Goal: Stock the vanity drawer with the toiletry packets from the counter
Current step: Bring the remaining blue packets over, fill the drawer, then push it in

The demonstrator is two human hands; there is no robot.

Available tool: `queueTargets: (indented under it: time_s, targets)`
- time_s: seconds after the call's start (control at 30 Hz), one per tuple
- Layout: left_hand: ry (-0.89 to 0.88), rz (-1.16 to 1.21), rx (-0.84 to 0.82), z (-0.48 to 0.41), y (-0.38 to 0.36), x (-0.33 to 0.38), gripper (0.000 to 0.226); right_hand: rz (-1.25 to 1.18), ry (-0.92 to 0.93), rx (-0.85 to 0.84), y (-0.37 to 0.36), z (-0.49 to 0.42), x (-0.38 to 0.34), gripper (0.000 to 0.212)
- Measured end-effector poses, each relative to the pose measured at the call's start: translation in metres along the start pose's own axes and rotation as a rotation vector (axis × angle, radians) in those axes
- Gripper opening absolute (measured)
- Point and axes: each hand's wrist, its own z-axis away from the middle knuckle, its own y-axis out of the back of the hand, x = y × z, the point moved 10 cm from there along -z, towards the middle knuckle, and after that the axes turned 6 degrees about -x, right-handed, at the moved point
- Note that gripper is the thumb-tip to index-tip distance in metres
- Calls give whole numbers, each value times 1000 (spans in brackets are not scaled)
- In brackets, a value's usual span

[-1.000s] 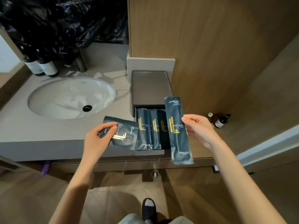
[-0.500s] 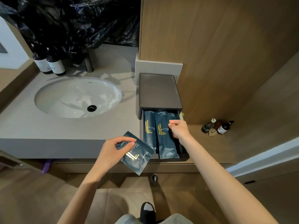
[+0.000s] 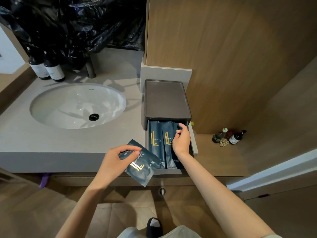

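A dark grey drawer box (image 3: 167, 98) stands on the counter right of the sink, its drawer (image 3: 193, 143) pulled out toward me. Long dark blue packets with gold marks (image 3: 155, 140) lie side by side in the drawer. My right hand (image 3: 181, 140) reaches into the drawer's right side, fingers curled on the rightmost long packet (image 3: 178, 163), which my hand mostly hides. My left hand (image 3: 114, 162) pinches a squarer dark blue shower cap packet (image 3: 143, 167) in front of the counter edge, just left of the drawer.
A white oval sink (image 3: 77, 105) is set in the grey counter (image 3: 25, 138). Dark pump bottles (image 3: 46, 69) and a faucet (image 3: 90, 69) stand at the back under black plastic sheeting. Small bottles (image 3: 229, 137) sit on the lower wooden ledge at right. A wood panel wall rises behind the drawer box.
My right hand carried the long packet from mid-air into the drawer's right side and now rests on it. My left hand drew the shower cap packet off the counter edge toward me.
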Motion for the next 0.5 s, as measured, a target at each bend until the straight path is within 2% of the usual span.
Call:
queueTargets:
  time_s: [0.13,0.37,0.5]
  targets:
    - [7,13,9,-1,0,2,15,212,181,-174,-8,9,-19,49]
    - [-37,-1,27,-9,0,7,16,577,317,-618,-30,37,-15,64]
    - [-46,-1,33,-12,0,8,15,741,316,-667,-43,40,0,67]
